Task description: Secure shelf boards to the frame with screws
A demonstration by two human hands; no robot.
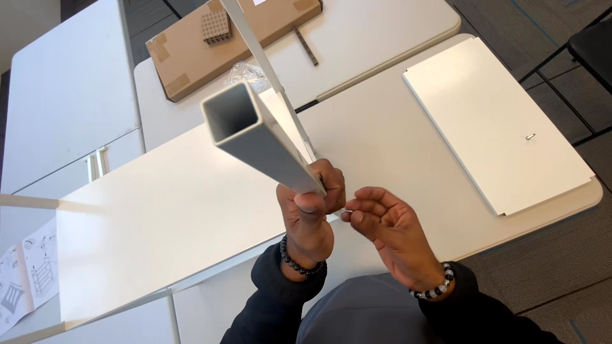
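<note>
**Head view: left hand gripping square tube, right hand pinching small part**

Head view is looking down on a white tabletop [191, 210]. Left hand [310, 207], at centre frame, is gripping a white square tube [258, 137], fingers clamped around its lower end; the tube is tilting up toward the camera, open hollow end blurring at upper centre. Right hand [386, 229], just right of the left, is holding its fingers together at the tips, pinching something small beside the tube's base; too small to tell what. Both wrists are wearing bead bracelets.

A white panel [491, 121] is lying flat at upper right of the frame, a small metal piece [530, 136] sitting on it. A cardboard box [236, 38] is lying at top centre, a plastic bag [245, 73] just below it. An instruction sheet [22, 274] is showing at lower left.
</note>
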